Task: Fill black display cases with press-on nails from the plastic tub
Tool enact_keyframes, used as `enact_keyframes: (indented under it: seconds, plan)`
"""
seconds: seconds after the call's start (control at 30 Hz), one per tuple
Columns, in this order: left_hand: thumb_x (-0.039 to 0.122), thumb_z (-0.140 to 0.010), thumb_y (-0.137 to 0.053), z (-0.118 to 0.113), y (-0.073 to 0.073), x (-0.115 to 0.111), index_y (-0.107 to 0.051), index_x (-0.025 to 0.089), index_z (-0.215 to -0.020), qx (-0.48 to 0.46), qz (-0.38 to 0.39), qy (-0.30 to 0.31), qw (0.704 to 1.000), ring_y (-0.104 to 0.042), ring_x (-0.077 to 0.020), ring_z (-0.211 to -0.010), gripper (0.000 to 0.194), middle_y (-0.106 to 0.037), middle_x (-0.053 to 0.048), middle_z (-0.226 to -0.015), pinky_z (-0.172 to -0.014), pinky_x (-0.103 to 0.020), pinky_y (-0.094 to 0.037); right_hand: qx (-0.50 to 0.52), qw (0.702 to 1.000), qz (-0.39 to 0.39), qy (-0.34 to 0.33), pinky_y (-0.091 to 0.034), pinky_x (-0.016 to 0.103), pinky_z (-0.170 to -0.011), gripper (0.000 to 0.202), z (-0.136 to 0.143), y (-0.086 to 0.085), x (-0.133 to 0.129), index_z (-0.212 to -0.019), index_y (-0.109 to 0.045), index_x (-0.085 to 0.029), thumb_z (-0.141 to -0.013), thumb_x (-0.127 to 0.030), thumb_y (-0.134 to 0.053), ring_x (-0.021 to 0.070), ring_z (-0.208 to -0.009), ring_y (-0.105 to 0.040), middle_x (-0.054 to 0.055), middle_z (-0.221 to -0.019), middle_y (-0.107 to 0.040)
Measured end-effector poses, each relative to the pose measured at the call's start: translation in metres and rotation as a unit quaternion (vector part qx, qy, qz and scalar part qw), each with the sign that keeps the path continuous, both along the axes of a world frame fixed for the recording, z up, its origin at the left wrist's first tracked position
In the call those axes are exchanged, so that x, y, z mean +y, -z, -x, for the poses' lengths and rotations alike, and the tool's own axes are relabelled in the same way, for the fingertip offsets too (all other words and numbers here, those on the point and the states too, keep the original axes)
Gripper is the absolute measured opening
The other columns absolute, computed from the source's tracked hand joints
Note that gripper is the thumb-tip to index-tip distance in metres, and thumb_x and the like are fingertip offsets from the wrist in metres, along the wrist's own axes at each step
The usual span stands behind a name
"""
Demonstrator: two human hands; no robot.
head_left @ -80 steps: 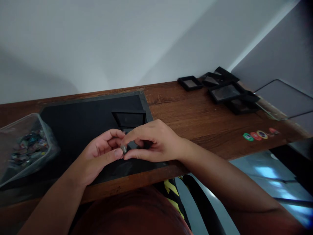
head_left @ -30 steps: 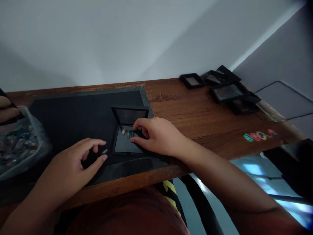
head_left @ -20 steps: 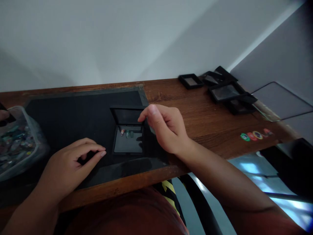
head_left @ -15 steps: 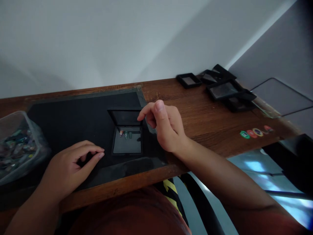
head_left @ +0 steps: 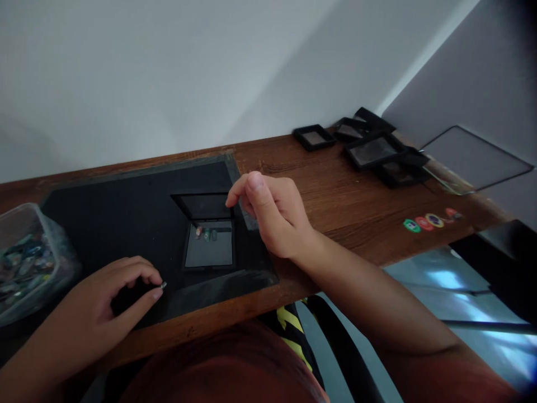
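My left hand (head_left: 113,302) is low at the left, thumb and forefinger closed on a small shiny stone-like piece (head_left: 163,285) just above the dark mat (head_left: 126,207). To its right stands an open black display case (head_left: 208,268) with its lid (head_left: 205,206) tilted up. Several small pieces, one pinkish and others greenish (head_left: 207,234), lie near the hinge on its grey inside. My right hand (head_left: 277,215) is loosely curled beside the lid, its forefinger tip overlapping the lid's right edge; whether it touches cannot be told. Nothing shows in its fingers.
A clear plastic tub (head_left: 62,246) of small mixed stones stands at the left. Several black frame-like cases (head_left: 375,150) are piled at the back right, one (head_left: 314,137) beside them. Round stickers (head_left: 434,220) mark the table (head_left: 335,196). A wall rises behind.
My left hand has moved left and down, away from the case; the shiny piece now shows at its fingertips. My right hand keeps its curled pose by the lid. The whole view has shifted slightly.
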State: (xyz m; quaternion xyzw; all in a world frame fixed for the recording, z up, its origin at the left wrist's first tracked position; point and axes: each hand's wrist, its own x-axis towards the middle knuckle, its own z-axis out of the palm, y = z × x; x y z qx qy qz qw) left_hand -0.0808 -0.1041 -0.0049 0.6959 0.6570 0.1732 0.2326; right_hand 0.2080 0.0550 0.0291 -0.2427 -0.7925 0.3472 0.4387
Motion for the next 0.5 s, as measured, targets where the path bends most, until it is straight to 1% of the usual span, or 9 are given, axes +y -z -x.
enact_keyframes:
  seconds: [0.1,0.2,0.27,0.33,0.43,0.5]
  plan:
    - [0.045,-0.091,-0.066,0.017,0.007,-0.006,-0.07,0.034,-0.109,0.041,0.011,0.049,0.998,-0.067,-0.0222,-0.099,0.02,-0.073,-0.001,-0.111,-0.075,-0.027,-0.048,0.004,1.0,-0.003,0.004,-0.038,0.025,-0.063,0.067,-0.001,-0.001,0.002,-0.085,-0.068,-0.016,-0.111,-0.06,-0.025,0.01,-0.064,-0.053,-0.002,-0.063,-0.046]
    - [0.045,-0.091,-0.066,0.027,0.013,-0.008,-0.07,0.036,-0.111,0.044,0.008,0.064,0.997,-0.067,-0.023,-0.103,0.022,-0.073,-0.001,-0.114,-0.076,-0.027,-0.048,-0.011,1.0,-0.011,-0.001,-0.036,0.025,-0.063,0.062,-0.001,-0.002,0.004,-0.083,-0.067,-0.016,-0.112,-0.056,-0.03,0.0093,-0.062,-0.049,-0.002,-0.062,-0.046]
    - [0.047,-0.092,-0.065,0.027,0.016,-0.007,-0.071,0.036,-0.11,0.046,0.01,0.061,0.997,-0.067,-0.0226,-0.1,0.022,-0.074,-0.001,-0.112,-0.074,-0.027,-0.048,-0.039,0.999,-0.021,-0.007,-0.033,0.025,-0.061,0.053,0.0,-0.002,0.005,-0.078,-0.066,-0.015,-0.11,-0.05,-0.041,0.0085,-0.06,-0.046,-0.003,-0.062,-0.048]
    - [0.049,-0.093,-0.065,0.025,0.017,-0.005,-0.071,0.037,-0.111,0.051,0.012,0.047,0.998,-0.068,-0.0221,-0.098,0.023,-0.074,-0.001,-0.112,-0.073,-0.027,-0.048,-0.073,0.997,-0.022,-0.008,-0.03,0.026,-0.06,0.042,0.002,-0.002,0.005,-0.076,-0.067,-0.015,-0.105,-0.043,-0.054,0.008,-0.059,-0.045,-0.003,-0.061,-0.051]
    - [0.052,-0.092,-0.066,0.018,0.015,-0.002,-0.071,0.039,-0.117,0.05,0.0,0.037,0.998,-0.068,-0.0215,-0.097,0.028,-0.075,0.0,-0.112,-0.075,-0.027,-0.049,-0.146,0.989,-0.007,-0.003,-0.027,0.026,-0.058,0.027,0.004,-0.002,0.006,-0.081,-0.073,-0.017,-0.097,-0.037,-0.064,0.0085,-0.059,-0.047,-0.003,-0.062,-0.057]
    - [0.051,-0.092,-0.067,0.014,0.013,0.001,-0.072,0.042,-0.119,0.046,-0.014,0.048,0.998,-0.069,-0.0209,-0.098,0.028,-0.075,0.001,-0.111,-0.079,-0.027,-0.05,-0.228,0.973,-0.011,-0.006,-0.026,0.026,-0.059,0.021,0.005,-0.002,0.007,-0.086,-0.077,-0.019,-0.094,-0.036,-0.068,0.0093,-0.06,-0.049,-0.002,-0.065,-0.061]
